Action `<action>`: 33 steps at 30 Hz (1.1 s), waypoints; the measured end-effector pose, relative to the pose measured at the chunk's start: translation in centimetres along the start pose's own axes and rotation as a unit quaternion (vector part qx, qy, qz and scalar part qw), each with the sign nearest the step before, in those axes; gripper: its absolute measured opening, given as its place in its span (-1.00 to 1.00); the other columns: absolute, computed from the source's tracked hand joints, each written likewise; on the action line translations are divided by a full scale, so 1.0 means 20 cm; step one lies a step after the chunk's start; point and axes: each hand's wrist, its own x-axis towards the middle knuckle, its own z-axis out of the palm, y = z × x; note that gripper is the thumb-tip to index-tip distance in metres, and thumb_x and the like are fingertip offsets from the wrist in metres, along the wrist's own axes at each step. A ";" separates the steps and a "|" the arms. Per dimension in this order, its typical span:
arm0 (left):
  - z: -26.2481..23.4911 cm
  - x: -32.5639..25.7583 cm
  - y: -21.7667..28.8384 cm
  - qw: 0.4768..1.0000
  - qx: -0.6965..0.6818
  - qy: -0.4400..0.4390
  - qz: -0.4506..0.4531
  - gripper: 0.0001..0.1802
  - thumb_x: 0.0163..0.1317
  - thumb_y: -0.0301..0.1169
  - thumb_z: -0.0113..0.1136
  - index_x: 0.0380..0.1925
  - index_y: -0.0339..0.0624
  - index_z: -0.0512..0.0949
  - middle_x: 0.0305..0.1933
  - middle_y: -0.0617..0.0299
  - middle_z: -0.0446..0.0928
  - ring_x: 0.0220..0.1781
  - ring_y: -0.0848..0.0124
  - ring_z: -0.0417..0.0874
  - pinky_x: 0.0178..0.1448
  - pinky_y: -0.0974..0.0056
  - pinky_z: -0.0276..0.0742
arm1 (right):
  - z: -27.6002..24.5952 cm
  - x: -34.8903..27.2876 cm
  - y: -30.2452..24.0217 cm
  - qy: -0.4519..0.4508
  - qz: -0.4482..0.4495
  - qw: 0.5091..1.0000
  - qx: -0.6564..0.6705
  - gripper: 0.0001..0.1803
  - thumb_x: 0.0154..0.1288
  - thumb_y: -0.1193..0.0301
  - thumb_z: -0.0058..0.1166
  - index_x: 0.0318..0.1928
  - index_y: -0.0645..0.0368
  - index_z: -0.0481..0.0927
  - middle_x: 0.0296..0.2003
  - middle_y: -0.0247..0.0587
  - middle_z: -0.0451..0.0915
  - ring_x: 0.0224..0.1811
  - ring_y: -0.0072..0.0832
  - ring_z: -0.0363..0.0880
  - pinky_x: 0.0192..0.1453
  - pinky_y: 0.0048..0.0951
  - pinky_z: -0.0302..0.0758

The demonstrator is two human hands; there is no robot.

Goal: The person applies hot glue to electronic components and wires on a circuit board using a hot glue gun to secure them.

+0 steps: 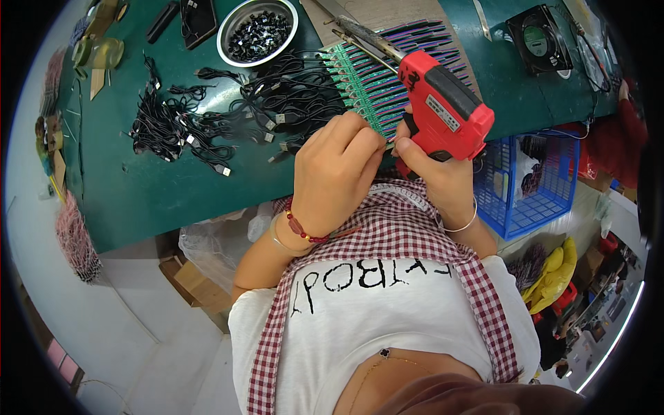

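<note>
My right hand [437,178] is wrapped around the handle of a red and black soldering gun [443,107]. Its long metal tip points up and to the left, over a row of green circuit boards [360,90] with dark strips sticking out to the right. Close beside it, my left hand [335,166] is closed in a pinch at the near end of that row. Whatever sits between those fingertips is hidden by the hand. Black USB cables [290,93] lie bunched just left of the boards, some touching them.
A second heap of black cables [176,124] lies farther left on the green table [138,200]. Behind stands a metal bowl [293,38] of small black parts. A black fan-like device [539,40] is at the far right. Below the table's right edge stands a blue crate [536,207].
</note>
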 end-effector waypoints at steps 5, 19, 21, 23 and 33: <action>0.00 0.00 0.01 0.998 0.059 0.000 0.038 -0.77 -0.17 -0.63 0.31 -0.46 -0.22 0.49 -0.44 0.21 0.43 -0.40 0.24 0.51 -0.35 0.24 0.42 | -0.01 0.00 0.00 -0.002 -0.017 0.999 -0.037 -0.80 0.13 0.52 0.21 -0.20 0.25 0.58 -0.33 -0.39 0.60 -0.32 -0.67 0.53 -0.21 -0.57 0.48; 0.02 -0.04 0.01 0.845 -0.425 -0.044 -0.322 -0.92 0.13 -0.57 0.20 -0.44 -0.27 0.47 -0.39 0.38 0.44 -0.35 0.66 0.43 -0.29 0.50 0.34 | 0.00 -0.01 -0.03 -0.017 0.009 0.999 0.030 -0.78 0.17 0.55 0.18 -0.16 0.26 0.50 -0.41 -0.40 0.53 -0.46 -0.75 0.44 -0.42 -0.64 0.39; 0.03 -0.05 -0.01 0.888 -0.363 -0.033 -0.279 -0.93 0.08 -0.58 0.20 -0.44 -0.28 0.49 -0.43 0.33 0.45 -0.42 0.60 0.44 -0.36 0.46 0.34 | -0.01 0.00 -0.02 -0.008 0.008 0.999 0.033 -0.78 0.17 0.54 0.19 -0.16 0.26 0.51 -0.40 -0.40 0.53 -0.45 -0.75 0.45 -0.40 -0.66 0.38; 0.02 -0.04 -0.02 0.925 -0.298 -0.024 -0.234 -0.92 0.04 -0.59 0.21 -0.45 -0.29 0.51 -0.47 0.27 0.45 -0.49 0.54 0.45 -0.42 0.42 0.34 | -0.02 0.01 -0.02 0.004 0.008 0.999 0.037 -0.78 0.17 0.54 0.19 -0.16 0.26 0.51 -0.40 -0.39 0.54 -0.45 -0.76 0.45 -0.39 -0.67 0.38; 0.01 -0.02 0.00 0.978 -0.174 -0.022 -0.112 -0.92 0.02 -0.59 0.22 -0.47 -0.28 0.50 -0.46 0.24 0.45 -0.46 0.47 0.44 -0.40 0.41 0.32 | 0.00 0.01 -0.02 0.010 0.020 1.000 -0.010 -0.81 0.14 0.46 0.25 -0.23 0.23 0.58 -0.38 -0.50 0.55 -0.43 -0.79 0.42 -0.36 -0.67 0.35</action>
